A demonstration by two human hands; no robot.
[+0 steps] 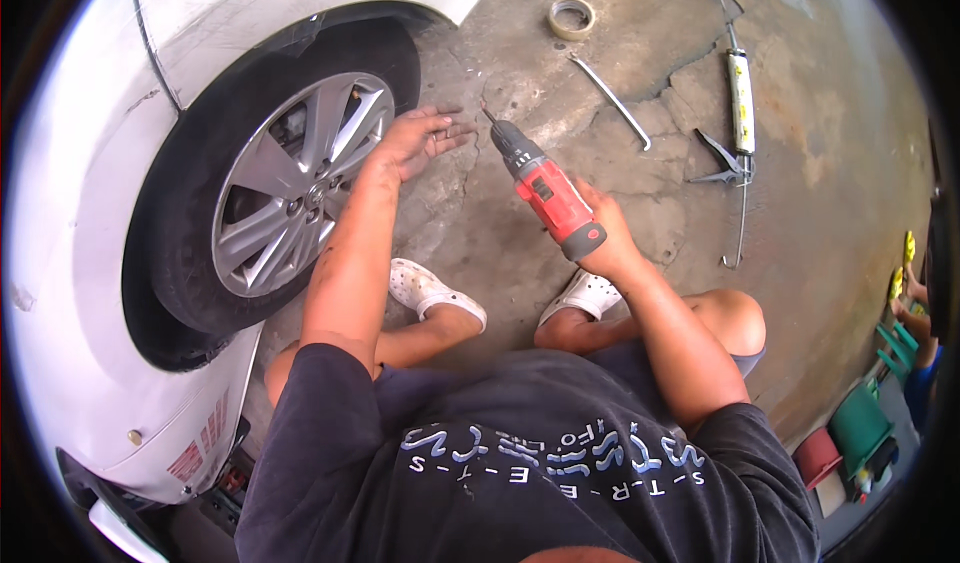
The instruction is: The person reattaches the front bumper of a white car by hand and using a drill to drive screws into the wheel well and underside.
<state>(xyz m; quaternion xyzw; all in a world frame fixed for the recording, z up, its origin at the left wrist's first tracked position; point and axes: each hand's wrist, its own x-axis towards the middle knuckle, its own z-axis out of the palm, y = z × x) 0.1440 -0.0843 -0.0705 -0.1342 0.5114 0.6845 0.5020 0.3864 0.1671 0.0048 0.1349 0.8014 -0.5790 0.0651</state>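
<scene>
A red and black cordless drill [552, 201] is in my right hand [612, 235], its handle gripped below the body. A thin bit [489, 115] sticks out of the black chuck and points away, toward my left hand's fingertips. My left hand [428, 139] is held out beside the car wheel [270, 239], fingers stretched and apart, with a ring on one of them. Between the fingertips and the bit there is a small gap. The wheel has a silver spoked rim inside a black tyre.
A white car body [85, 243] fills the left side. On the cracked concrete floor lie a tape roll [572, 19], a bent metal bar [612, 103] and a caulking gun [741, 103]. At the far right are a green chair [858, 425] and another person's feet [915, 288].
</scene>
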